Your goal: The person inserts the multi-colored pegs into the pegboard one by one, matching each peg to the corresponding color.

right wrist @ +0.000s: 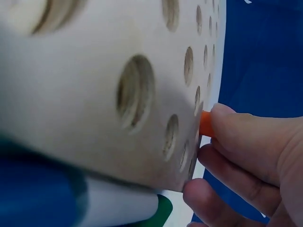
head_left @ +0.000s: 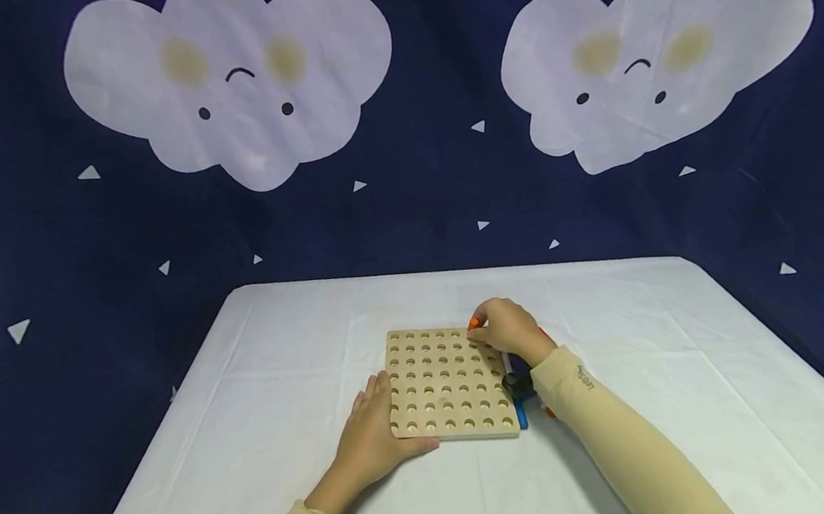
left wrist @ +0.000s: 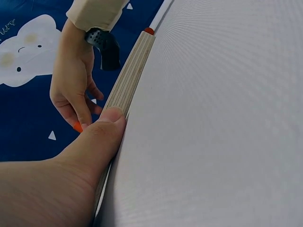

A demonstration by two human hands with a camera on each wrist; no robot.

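One flat pale wooden pegboard w/ rows of round holes lies mid-table on white tablecloth. Right hand pinches small orange peg at far-right corner. Left hand, fingers straight, presses near-left edge. Blue and orange pieces lie beside right edge.

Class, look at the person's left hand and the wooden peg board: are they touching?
Touching. The left wrist view shows the left hand with its thumb pressed against the edge of the wooden peg board; the head view agrees.
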